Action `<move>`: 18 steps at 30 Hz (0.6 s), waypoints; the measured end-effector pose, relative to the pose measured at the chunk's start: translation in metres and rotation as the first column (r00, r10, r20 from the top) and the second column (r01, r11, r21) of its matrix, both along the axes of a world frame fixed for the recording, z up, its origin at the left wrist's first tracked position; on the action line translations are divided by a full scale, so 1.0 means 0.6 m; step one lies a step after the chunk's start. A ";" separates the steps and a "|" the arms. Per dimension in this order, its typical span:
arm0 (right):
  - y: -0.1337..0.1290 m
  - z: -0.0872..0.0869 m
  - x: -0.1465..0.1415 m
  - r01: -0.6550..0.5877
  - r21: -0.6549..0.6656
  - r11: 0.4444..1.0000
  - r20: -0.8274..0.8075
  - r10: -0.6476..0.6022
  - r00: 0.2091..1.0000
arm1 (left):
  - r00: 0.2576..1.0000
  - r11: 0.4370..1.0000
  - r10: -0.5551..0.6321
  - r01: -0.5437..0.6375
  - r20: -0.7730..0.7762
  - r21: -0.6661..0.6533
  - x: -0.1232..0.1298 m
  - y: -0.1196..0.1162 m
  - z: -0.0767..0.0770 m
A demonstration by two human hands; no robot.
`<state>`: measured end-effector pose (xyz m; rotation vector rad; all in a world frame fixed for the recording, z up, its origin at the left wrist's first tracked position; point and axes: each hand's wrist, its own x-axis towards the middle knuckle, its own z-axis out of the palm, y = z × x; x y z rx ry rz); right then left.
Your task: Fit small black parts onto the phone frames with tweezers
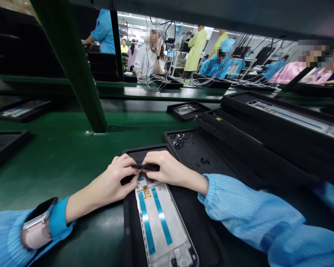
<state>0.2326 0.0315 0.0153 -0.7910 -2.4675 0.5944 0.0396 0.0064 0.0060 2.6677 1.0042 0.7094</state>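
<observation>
while both bare hands work at the near end of the bench, the left hand [114, 178] and right hand [167, 170] are clenched on a thin black strip [146, 167], pinching it from either side. it sits right by the far edge of a white phone frame [158, 222] with blue tape on it, lying in a black foam tray [203, 237]. just far and right, a second tray [208, 159] holds a heap of small black parts [178, 140]. there's a smartwatch [39, 222] on the left wrist, and a green bench [52, 163] underneath.
</observation>
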 end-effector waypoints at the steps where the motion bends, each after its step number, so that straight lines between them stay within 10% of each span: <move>1: 0.003 -0.001 0.002 0.023 -0.049 0.999 -0.036 -0.025 0.999 | 1.000 1.000 -0.006 0.006 -0.016 0.012 0.000 0.000 0.000; 18: 0.022 -0.024 -0.006 0.146 -0.495 0.857 -0.127 -0.237 0.963 | 0.993 0.987 -0.093 0.102 -0.074 0.126 -0.043 0.027 -0.039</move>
